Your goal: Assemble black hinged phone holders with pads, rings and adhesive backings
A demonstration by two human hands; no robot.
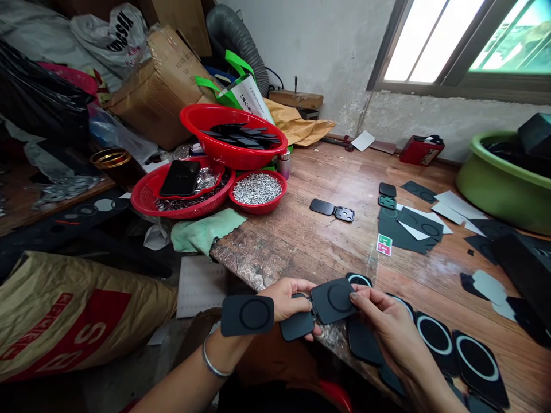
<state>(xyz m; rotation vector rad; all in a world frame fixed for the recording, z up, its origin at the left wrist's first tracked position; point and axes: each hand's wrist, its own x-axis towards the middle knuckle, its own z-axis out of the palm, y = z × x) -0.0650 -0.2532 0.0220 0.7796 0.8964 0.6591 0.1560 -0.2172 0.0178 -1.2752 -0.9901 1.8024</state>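
Both hands are at the near edge of the wooden table (301, 241), and together they hold the linked black pads (333, 299), a set of flat dark plates joined to each other, some with a pressed circle on the face. The left hand (288, 301) has its fingers curled together and clamped on the middle of the set. One plate sticks out to the left of this hand, past the table edge, and another hangs just under the thumb. The right hand (387, 321) pinches the right plate at its edge, with the thumb on top and the other fingers under it. A metal bracelet (213, 361) is on the left wrist. Just beside the right hand, a row of dark pads with white rings (434, 338) lies flat on the table. Further away, near the middle of the table, a small hinged piece (331, 210) lies alone. At the far left there are a red basket of black plates (235, 135), a red bowl of small silver parts (257, 191) and a green cloth (206, 229). A green tub (499, 183) stands at the right.
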